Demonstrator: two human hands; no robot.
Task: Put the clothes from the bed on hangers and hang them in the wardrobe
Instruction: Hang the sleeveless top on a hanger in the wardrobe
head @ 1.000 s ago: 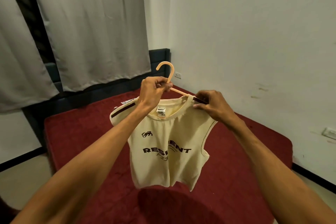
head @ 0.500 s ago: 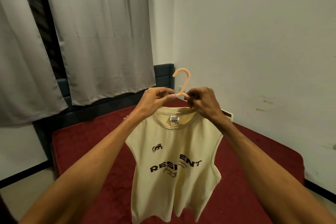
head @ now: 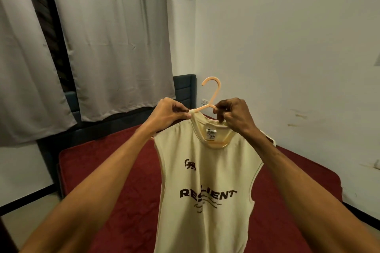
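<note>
You hold the sleeveless top (head: 205,181) in the air above the bed (head: 102,170), threaded on the hanger (head: 214,92). The hook stands clear above the collar. Your left grip (head: 170,113) pinches the shoulder strap against one hanger arm, close to the hook. Your right grip (head: 236,115) is curled round the collar edge at the base of the hook, apparently with the other hanger arm under it. Hazard 1: the left strap looks bunched high on the arm rather than seated at the shoulder end. If you release it there, it will probably slide down the slope, and the narrow strap may run off the tip and drop that side of the garment. Hazard 2: the right strap is hidden behind your right grip, so you cannot confirm that it is seated. Check it before you let go. Hazard 3: the fabric is thin and hangs loose, so a pull at the collar can stretch the neckline or tilt the hanger. Hazard 4: the wardrobe is not in view, so you must turn with the load, and a one-sided hold may let the top swing off. Count: one top, one hanger, two grips, one bed, one collar label (head: 210,133), two curtain panels (head: 119,37). No other clothes are visible on the bed.
</note>
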